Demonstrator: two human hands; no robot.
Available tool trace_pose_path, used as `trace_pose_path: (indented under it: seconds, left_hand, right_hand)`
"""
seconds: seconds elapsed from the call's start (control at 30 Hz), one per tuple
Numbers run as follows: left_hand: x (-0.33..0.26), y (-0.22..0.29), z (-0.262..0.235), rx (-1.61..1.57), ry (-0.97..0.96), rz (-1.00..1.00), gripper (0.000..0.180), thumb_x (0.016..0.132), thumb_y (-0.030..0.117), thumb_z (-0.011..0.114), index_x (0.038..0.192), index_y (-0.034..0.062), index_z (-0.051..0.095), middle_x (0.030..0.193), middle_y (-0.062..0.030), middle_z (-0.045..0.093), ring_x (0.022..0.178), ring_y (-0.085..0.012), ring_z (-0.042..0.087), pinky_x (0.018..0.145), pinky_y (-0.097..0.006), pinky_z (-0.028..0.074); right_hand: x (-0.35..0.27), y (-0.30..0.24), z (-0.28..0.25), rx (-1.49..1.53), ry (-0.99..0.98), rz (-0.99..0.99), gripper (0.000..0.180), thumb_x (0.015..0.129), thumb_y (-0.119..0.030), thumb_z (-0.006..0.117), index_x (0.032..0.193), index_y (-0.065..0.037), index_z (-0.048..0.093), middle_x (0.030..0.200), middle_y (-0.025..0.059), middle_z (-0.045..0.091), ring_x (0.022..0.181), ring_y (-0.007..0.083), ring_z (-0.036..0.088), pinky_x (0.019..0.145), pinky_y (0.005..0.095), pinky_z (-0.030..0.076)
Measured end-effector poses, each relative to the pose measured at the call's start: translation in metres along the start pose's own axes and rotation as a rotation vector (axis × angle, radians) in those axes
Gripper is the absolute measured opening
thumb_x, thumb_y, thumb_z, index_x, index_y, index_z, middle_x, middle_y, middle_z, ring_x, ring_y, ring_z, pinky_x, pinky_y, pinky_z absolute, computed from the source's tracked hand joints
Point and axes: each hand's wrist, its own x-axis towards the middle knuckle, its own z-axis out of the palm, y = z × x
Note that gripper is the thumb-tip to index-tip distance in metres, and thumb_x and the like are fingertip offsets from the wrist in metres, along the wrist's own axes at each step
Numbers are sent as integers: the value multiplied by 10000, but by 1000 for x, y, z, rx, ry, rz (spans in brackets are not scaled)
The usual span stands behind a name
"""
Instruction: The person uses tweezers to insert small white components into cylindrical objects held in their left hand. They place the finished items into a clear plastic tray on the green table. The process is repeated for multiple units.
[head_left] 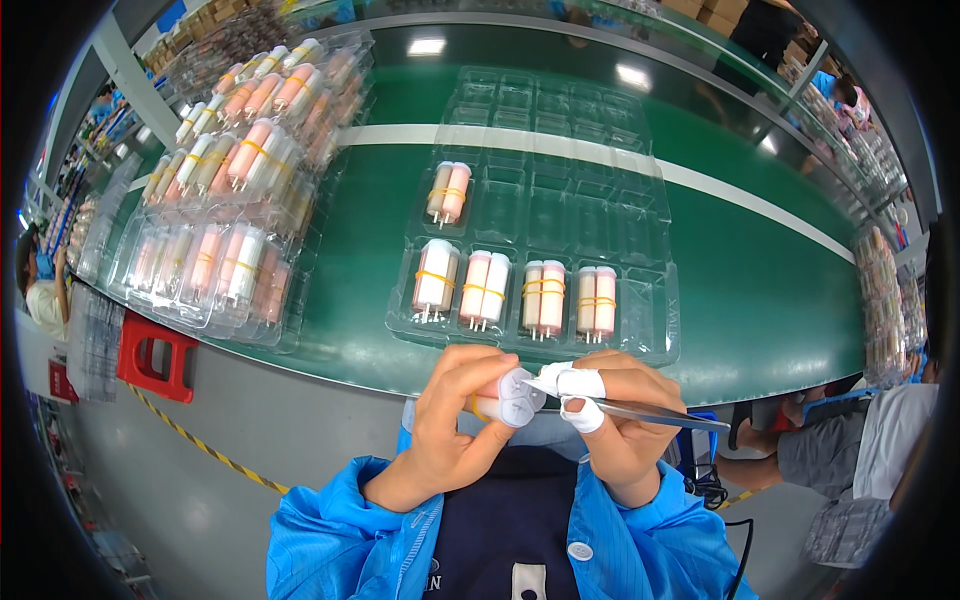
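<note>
My left hand (445, 420) is wrapped round a bundle of cylinders (520, 400) with pale lilac round ends, tied by a yellow rubber band. Its end faces my right hand (630, 425). White coverings wrap that hand's thumb and forefinger, which grip a pair of metal tweezers (660, 413). The tweezers' tip is at the bundle's lilac end; whether it touches cannot be made out. Just beyond both hands lies a clear plastic tray (655, 335). Several banded bundles of white and pink cylinders (485, 288) line its near row, and one more bundle (448, 193) sits in the row behind.
At left, stacked clear trays (200, 300) hold many similar bundles. The green work surface (370, 220) carries a white stripe. A red stool (158, 355) stands below its edge at left. Another person (830, 460) sits at right, near more stacked trays (880, 310).
</note>
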Motion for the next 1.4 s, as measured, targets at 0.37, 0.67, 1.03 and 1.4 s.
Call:
trace_pose_path:
  seconds: [0.37,0.67,1.03,1.4]
  left_hand:
    - [-3,-3,1,-121,-8,-54,539,773,-22,679,1246,-12,420,1092,-187,538,941,-217,566,802,-323,476]
    - [5,9,-2,-686,-33,-391,502,976,321,486,1337,-1,351,1151,-175,595,985,-176,560,879,-325,452]
    - [8,7,-1,-696,-56,-412,491,984,319,466,1339,-1,350,1151,-166,594,961,-163,559,844,-307,454]
    - [10,9,-1,-717,-63,-422,477,965,244,519,1341,4,351,1177,-163,582,994,-156,553,890,-310,452]
  right_hand:
    - [-1,3,1,35,2,79,141,787,-28,694,922,9,670,846,156,688,729,207,674,639,293,532]
    - [-10,20,-27,149,324,10,227,896,-197,608,979,8,553,870,172,597,742,244,623,650,361,552]
    - [-25,42,-78,61,545,66,218,898,-113,589,1037,54,569,915,181,645,754,236,670,691,324,546]
    - [-31,54,-87,44,569,124,182,898,-62,576,1036,58,578,899,176,655,762,226,671,702,316,549]
